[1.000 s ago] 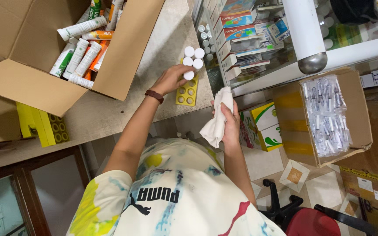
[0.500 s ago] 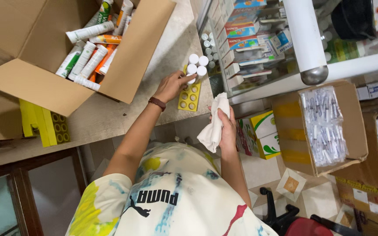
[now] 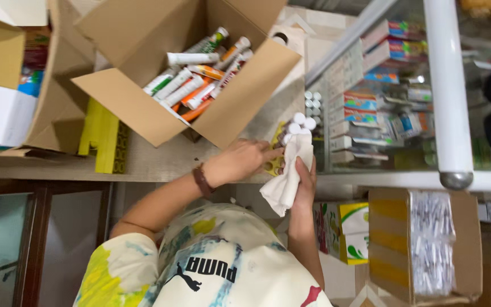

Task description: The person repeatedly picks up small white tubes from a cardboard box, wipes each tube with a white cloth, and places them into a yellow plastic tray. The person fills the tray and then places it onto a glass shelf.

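Observation:
A few white-capped tubes (image 3: 300, 122) stand in a yellow tray (image 3: 270, 165) at the counter's edge. My right hand (image 3: 306, 183) grips a white cloth (image 3: 286, 185) and presses its top against those tubes. My left hand (image 3: 238, 161), with a dark band on the wrist, lies on the counter with its fingers stretched to the tray. Its fingertips touch the tray beside the cloth, and whether they grip anything is unclear.
An open cardboard box (image 3: 143, 111) of white, orange and green tubes (image 3: 191, 85) sits behind my left hand. Stacked yellow trays (image 3: 106, 139) lie to its left. A glass cabinet of medicine boxes (image 3: 382, 102) and a white pole (image 3: 444, 85) stand right. A carton of wrapped syringes (image 3: 430, 250) sits below.
The view has swung left and down. My right hand has risen with the cloth from beside the counter up onto the tubes. My left hand has slid down to the tray's near end.

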